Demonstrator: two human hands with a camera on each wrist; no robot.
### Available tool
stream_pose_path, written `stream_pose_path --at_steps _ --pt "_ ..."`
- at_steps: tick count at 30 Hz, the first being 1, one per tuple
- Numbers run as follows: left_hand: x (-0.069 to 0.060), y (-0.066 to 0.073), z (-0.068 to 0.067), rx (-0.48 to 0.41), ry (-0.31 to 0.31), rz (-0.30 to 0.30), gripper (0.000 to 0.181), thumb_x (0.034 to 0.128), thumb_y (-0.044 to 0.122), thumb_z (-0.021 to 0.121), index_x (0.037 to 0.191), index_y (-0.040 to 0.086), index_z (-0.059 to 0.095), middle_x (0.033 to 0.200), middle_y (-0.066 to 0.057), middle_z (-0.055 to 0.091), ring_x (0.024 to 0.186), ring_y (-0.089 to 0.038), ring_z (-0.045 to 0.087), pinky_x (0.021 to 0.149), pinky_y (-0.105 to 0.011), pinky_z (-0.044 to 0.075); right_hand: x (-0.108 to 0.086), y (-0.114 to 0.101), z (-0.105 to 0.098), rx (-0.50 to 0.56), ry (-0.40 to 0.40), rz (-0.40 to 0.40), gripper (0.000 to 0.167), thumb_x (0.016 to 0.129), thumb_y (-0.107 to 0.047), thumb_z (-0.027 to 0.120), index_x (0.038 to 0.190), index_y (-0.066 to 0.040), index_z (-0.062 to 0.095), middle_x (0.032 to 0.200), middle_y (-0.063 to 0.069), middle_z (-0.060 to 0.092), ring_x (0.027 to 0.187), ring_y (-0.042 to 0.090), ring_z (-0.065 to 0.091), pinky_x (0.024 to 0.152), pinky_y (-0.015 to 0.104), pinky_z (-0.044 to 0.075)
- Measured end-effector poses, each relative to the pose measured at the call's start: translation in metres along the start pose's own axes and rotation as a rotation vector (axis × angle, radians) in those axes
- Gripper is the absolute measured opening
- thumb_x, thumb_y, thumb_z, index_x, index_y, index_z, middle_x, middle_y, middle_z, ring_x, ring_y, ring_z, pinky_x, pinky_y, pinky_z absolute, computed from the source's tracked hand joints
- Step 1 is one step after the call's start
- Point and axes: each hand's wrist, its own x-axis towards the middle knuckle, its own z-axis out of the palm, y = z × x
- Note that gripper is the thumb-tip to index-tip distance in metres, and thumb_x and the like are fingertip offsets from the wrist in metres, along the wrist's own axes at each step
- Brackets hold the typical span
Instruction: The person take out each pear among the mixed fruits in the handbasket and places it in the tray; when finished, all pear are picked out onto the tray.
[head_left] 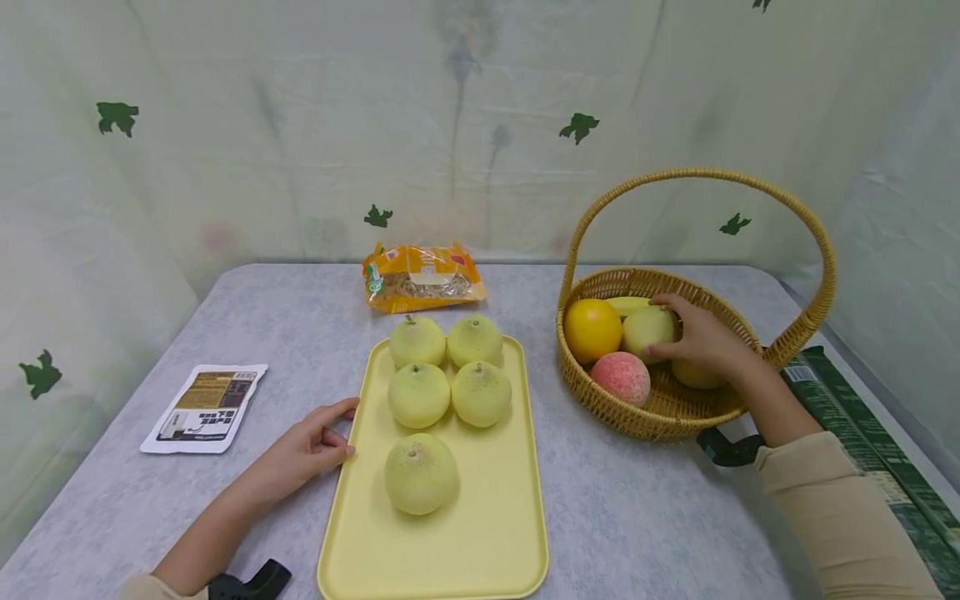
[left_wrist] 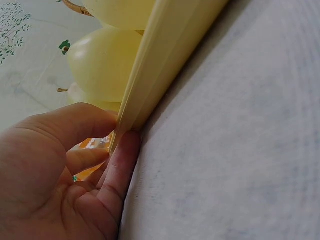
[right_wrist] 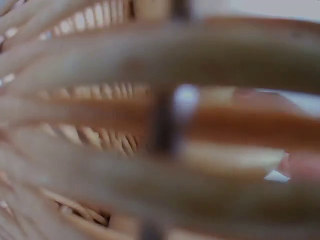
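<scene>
In the head view my right hand [head_left: 701, 337] reaches into a wicker basket [head_left: 652, 425]. Its thumb and fingers grip a pale green pear [head_left: 647, 332]. An orange [head_left: 592, 331], a peach [head_left: 621, 378], a banana [head_left: 627, 305] and a partly covered brownish-yellow fruit [head_left: 696, 375] lie around that pear. My left hand [head_left: 303, 446] holds the left rim of a yellow tray [head_left: 487, 533]; in the left wrist view the thumb is on the rim, a finger beneath it. Several pale green pears [head_left: 421, 473] sit on the tray. Basket strands blur most of the right wrist view.
An orange bag of dried food [head_left: 423, 279] lies behind the tray. At the left is a white pouch [head_left: 204, 408] with a brown label. Under the right forearm a dark green printed package [head_left: 862, 433] lies along the table's right side. The basket's tall handle [head_left: 697, 173] arches over it.
</scene>
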Motion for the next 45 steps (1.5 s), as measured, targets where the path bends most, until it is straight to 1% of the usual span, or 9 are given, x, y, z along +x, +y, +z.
stream_pose_path --at_steps 7,10,14,17,21,27,36,42,45 --pt "0.001 0.0 0.001 0.015 0.001 0.002 0.063 0.0859 0.004 0.057 0.139 -0.003 0.025 0.129 -0.022 0.031 0.085 -0.015 0.054 0.068 -0.024 0.045 -0.01 -0.013 -0.009 0.12 0.18 0.003 0.08 0.076 -0.033 0.072 0.137 -0.005 0.028 0.13 0.023 0.035 0.108 0.041 0.04 0.084 0.055 0.035" --pt "0.002 0.0 0.001 0.014 0.006 0.003 0.063 0.0858 0.004 0.057 0.139 -0.003 0.025 0.129 -0.022 0.031 0.085 -0.015 0.054 0.069 -0.024 0.045 -0.017 -0.025 -0.014 0.198 0.243 -0.002 0.077 0.077 -0.028 0.072 0.137 -0.008 0.029 0.13 0.019 0.034 0.11 0.038 0.04 0.085 0.046 0.04" --pt "0.002 0.0 0.001 0.01 0.01 0.0 0.063 0.0857 0.005 0.058 0.139 -0.003 0.026 0.129 -0.022 0.031 0.085 -0.015 0.054 0.069 -0.023 0.045 -0.028 -0.046 -0.015 0.333 0.325 -0.112 0.069 0.076 -0.011 0.072 0.132 -0.007 0.032 0.125 0.011 0.035 0.102 0.027 0.046 0.075 0.022 0.045" --pt "0.001 0.0 0.001 0.007 0.008 -0.003 0.063 0.0858 0.005 0.058 0.139 -0.003 0.026 0.13 -0.021 0.031 0.085 -0.015 0.054 0.069 -0.023 0.045 -0.038 -0.062 -0.008 0.441 0.337 -0.256 0.066 0.073 0.005 0.069 0.129 -0.004 0.034 0.121 0.007 0.035 0.095 0.02 0.049 0.07 0.017 0.046" --pt "0.001 0.001 0.001 -0.004 0.007 -0.009 0.063 0.086 0.006 0.058 0.139 -0.002 0.026 0.13 -0.021 0.031 0.085 -0.016 0.053 0.066 -0.023 0.044 -0.05 -0.081 0.009 0.551 0.272 -0.411 0.068 0.068 0.015 0.069 0.126 0.0 0.037 0.121 0.009 0.038 0.093 0.019 0.05 0.072 0.022 0.047" --pt "0.001 0.001 0.001 -0.019 0.008 -0.01 0.063 0.0861 0.006 0.057 0.14 -0.001 0.025 0.13 -0.02 0.03 0.085 -0.016 0.052 0.063 -0.024 0.044 -0.063 -0.104 0.054 0.611 0.115 -0.496 0.07 0.064 0.011 0.074 0.124 0.0 0.04 0.122 0.013 0.04 0.1 0.021 0.048 0.077 0.027 0.046" --pt "0.001 0.003 0.002 -0.003 0.013 -0.019 0.063 0.0859 0.006 0.058 0.14 -0.001 0.026 0.129 -0.02 0.031 0.086 -0.017 0.053 0.064 -0.024 0.044 -0.068 -0.126 0.122 0.427 -0.05 -0.439 0.068 0.066 -0.024 0.08 0.124 -0.013 0.047 0.113 -0.004 0.044 0.103 0.014 0.045 0.084 0.035 0.041" --pt "0.002 0.003 0.002 0.011 0.014 -0.02 0.063 0.0856 0.006 0.058 0.139 -0.001 0.026 0.13 -0.021 0.031 0.086 -0.017 0.053 0.068 -0.024 0.044 -0.069 -0.133 0.143 0.403 -0.12 -0.392 0.072 0.066 -0.034 0.079 0.126 -0.015 0.044 0.113 -0.008 0.043 0.102 0.01 0.043 0.086 0.031 0.038" --pt "0.002 0.003 0.001 0.016 0.019 -0.027 0.063 0.0855 0.006 0.058 0.14 -0.001 0.026 0.13 -0.021 0.031 0.086 -0.017 0.052 0.067 -0.024 0.045 -0.072 -0.145 0.142 0.402 -0.132 -0.37 0.07 0.068 -0.032 0.078 0.125 -0.013 0.044 0.115 -0.006 0.042 0.104 0.01 0.043 0.088 0.031 0.036"
